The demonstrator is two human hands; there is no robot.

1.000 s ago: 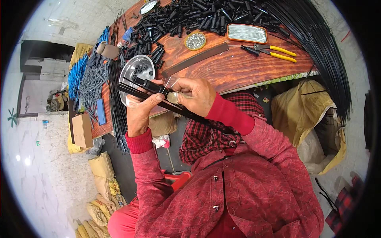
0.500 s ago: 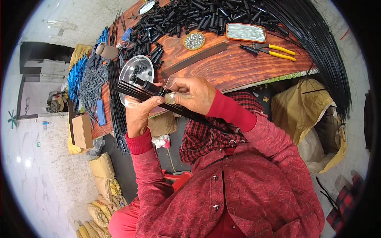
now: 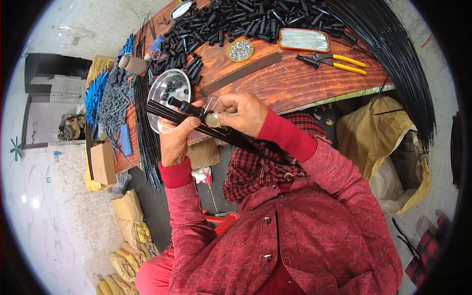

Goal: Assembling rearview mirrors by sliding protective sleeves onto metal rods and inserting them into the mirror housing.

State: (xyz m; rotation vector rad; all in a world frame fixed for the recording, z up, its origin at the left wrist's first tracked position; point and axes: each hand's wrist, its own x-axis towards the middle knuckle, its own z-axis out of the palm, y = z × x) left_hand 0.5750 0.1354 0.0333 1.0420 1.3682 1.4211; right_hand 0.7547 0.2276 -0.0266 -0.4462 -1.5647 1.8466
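Note:
My left hand (image 3: 176, 140) is closed around a bundle of thin black rods (image 3: 164, 112) and a short black tube (image 3: 183, 105) lying along them. The rods slant down to the right, toward my lap. At the tube's right end, my right hand (image 3: 246, 114) is pinched with thin silvery metal pins (image 3: 210, 104) sticking up between its fingers. A pale yellowish cover (image 3: 212, 120) wraps the right thumb tip. Exactly where the pins meet the tube is hidden by the fingers. Behind my left hand is a clear bowl (image 3: 153, 93) with small black rings.
On the wooden table (image 3: 275, 88) lie a heap of black tubes (image 3: 246, 19), a round dish of small metal parts (image 3: 240, 50), a tray of silvery pins (image 3: 304, 40), yellow-handled pliers (image 3: 344, 64) and a dark bar (image 3: 241, 73). Long black rods (image 3: 398, 54) hang over the right edge.
Both hands have shifted slightly, still close together. The silvery pins stand at a different angle, and the tube has turned a little with its left end more toward view.

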